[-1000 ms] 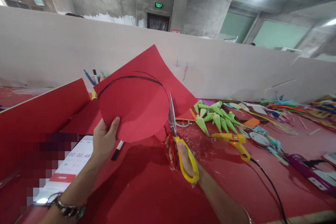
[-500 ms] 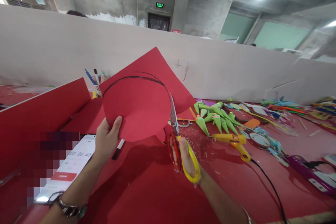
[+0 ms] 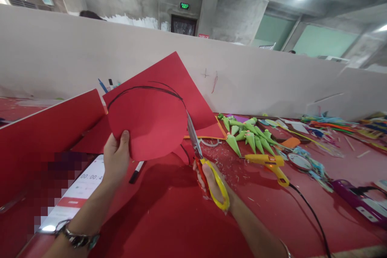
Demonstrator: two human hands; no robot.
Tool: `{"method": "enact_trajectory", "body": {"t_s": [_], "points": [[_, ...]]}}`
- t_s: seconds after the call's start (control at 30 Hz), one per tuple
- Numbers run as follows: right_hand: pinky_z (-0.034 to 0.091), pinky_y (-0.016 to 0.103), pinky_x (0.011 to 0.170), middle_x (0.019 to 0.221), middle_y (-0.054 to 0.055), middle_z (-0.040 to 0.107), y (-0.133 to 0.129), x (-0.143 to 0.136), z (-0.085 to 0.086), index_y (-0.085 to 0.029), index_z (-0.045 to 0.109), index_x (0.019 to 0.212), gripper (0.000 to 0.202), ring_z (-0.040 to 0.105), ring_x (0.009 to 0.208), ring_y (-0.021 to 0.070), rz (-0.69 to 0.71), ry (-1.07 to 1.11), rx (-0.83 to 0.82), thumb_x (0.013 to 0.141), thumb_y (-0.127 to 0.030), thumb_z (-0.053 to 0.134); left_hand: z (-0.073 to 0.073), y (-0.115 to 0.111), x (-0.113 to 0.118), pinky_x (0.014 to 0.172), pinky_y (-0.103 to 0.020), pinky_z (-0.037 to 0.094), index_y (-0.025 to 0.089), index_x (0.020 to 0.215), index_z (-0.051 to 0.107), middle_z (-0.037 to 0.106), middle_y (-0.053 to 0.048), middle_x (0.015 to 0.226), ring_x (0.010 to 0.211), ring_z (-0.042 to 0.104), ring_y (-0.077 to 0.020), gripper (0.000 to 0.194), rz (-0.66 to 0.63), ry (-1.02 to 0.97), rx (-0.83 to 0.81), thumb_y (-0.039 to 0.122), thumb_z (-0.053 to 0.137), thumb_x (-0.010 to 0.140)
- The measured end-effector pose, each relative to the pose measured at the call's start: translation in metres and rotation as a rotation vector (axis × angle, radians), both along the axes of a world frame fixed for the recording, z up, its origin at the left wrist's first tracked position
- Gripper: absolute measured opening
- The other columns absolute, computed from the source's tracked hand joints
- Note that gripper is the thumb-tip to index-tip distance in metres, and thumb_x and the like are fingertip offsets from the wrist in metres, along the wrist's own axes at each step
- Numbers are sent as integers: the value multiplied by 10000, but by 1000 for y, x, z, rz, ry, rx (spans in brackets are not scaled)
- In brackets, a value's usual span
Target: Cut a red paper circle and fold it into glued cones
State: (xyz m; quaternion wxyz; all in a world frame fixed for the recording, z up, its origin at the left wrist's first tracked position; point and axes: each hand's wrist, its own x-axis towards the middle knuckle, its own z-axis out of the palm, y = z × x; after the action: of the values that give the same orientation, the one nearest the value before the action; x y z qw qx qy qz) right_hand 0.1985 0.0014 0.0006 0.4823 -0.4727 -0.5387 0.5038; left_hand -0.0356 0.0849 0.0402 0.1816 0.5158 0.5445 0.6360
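Observation:
A sheet of red paper point(image 3: 149, 125), with a curved black line drawn across it, is pinched at its lower left edge by my left hand point(image 3: 117, 157). Its lower part is cut to a rounded edge, while the upper corners are still square. My right hand point(image 3: 213, 181) grips scissors point(image 3: 194, 135) with red and yellow handles. The blades point up and meet the paper's right side along the drawn line; they look nearly closed. Under the paper, a curved red strip point(image 3: 182, 154) hangs by the scissors. A black marker with a white end point(image 3: 136, 172) lies just right of my left hand.
A lit phone point(image 3: 81, 193) lies at left beside an upright red board point(image 3: 54, 141). On the right are green paper cones point(image 3: 249, 139), a yellow glue gun point(image 3: 267, 163) with a black cord, and a purple power strip point(image 3: 359, 201). A pale partition point(image 3: 256, 84) stands behind.
The paper and my left hand have shifted left. The scissors have tilted further left, with their blades closer together on the paper's right side.

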Motion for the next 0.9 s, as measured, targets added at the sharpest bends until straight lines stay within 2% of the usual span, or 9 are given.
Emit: {"method": "enact_trajectory", "body": {"t_s": [0.2, 0.43, 0.7, 0.9], "points": [[262, 157, 345, 585, -60, 388, 1, 1, 0, -208, 490, 910, 468, 309, 411, 52, 56, 25, 43, 742, -641, 431, 6, -4, 2, 708, -286, 440, 191, 919, 581, 640, -26, 889, 841, 570, -198, 258, 37, 58, 20, 389, 454, 814], [265, 168, 325, 499, -86, 318, 2, 0, -8, -208, 474, 893, 448, 272, 364, 59, -24, 44, 31, 796, -627, 350, 6, -7, 5, 649, -278, 437, 212, 834, 577, 621, -5, 790, 752, 564, -194, 242, 36, 132, 32, 413, 444, 820], [264, 178, 335, 468, -78, 332, -2, -2, -5, -205, 473, 773, 455, 290, 352, 61, -129, 4, 6, 791, -642, 350, 3, -6, 5, 709, -282, 442, 213, 899, 585, 645, -9, 884, 842, 580, -206, 255, 11, 94, 13, 415, 449, 823], [254, 181, 326, 462, -71, 326, -1, -2, -8, -202, 480, 778, 480, 294, 357, 66, -174, -25, 0, 789, -657, 329, 2, -5, 4, 730, -279, 442, 213, 929, 595, 651, -17, 913, 867, 579, -205, 261, 1, 71, 0, 405, 459, 817]]}}
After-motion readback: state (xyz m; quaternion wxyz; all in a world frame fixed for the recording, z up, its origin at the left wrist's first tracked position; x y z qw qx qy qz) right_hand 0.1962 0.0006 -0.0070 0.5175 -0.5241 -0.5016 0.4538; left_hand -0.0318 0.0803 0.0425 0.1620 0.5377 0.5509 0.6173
